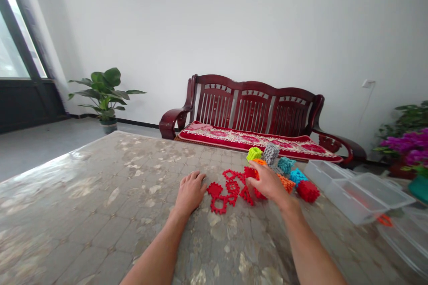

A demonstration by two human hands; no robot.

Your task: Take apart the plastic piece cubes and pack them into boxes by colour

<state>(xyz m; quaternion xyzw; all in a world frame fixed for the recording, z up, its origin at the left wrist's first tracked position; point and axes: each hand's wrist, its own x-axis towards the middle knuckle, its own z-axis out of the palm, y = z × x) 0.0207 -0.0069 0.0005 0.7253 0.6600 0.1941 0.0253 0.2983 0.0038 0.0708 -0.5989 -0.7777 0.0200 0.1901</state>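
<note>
My left hand (pixel 190 193) lies flat on the table, palm down with its fingers stretched out, and holds nothing. Just right of it are several flat red interlocking plastic pieces (pixel 219 205) with toothed edges, some solid and some with open centres. My right hand (pixel 267 181) reaches in over the right side of these pieces. Its thumb and forefinger close around a red interlocking piece (pixel 250 172); the other fingers are partly hidden. Behind and beside that hand stand stacks of like pieces: lime green (pixel 254 153), grey (pixel 271 153), teal (pixel 286 165), blue (pixel 297 177), orange and red (pixel 308 191).
A clear plastic box (pixel 354 198) stands at the table's right, with a clear lid (pixel 408 236) and an orange piece (pixel 385 220) near it. The patterned table cover (pixel 100 213) runs left. A wooden bench (pixel 254 107) stands beyond the table; purple flowers (pixel 409 147) are far right.
</note>
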